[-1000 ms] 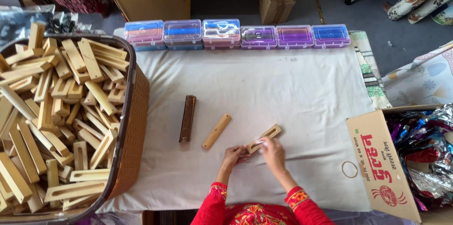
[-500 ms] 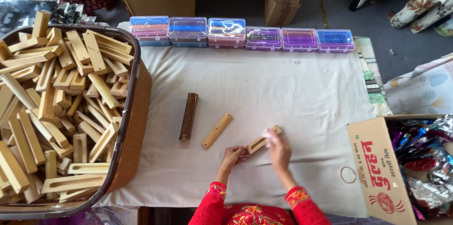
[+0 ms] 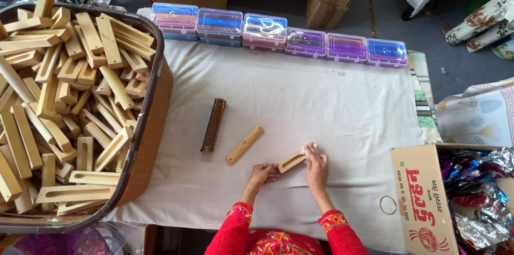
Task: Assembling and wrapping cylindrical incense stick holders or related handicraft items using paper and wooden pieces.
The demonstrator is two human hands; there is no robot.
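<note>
Head view: a slotted wooden block is held over the near middle of the table, the left hand pinching its near end and the right hand closed about its far end, where a scrap of crinkled clear wrap is pressed against the wood. The step in hand is judged to be the fitting or wrapping of that far end; for the next move a steady hold by the left hand and a tight tuck of the wrap seem called for. Just left, a plain wooden block and a dark brown wrapped stick lie apart on the white cloth. A basket heaped with like blocks stands at the left. Six clear plastic boxes are ranged along the far edge. A cardboard carton of shiny foil stands at the right, a ring beside it. Nothing is seen in the way.
</note>
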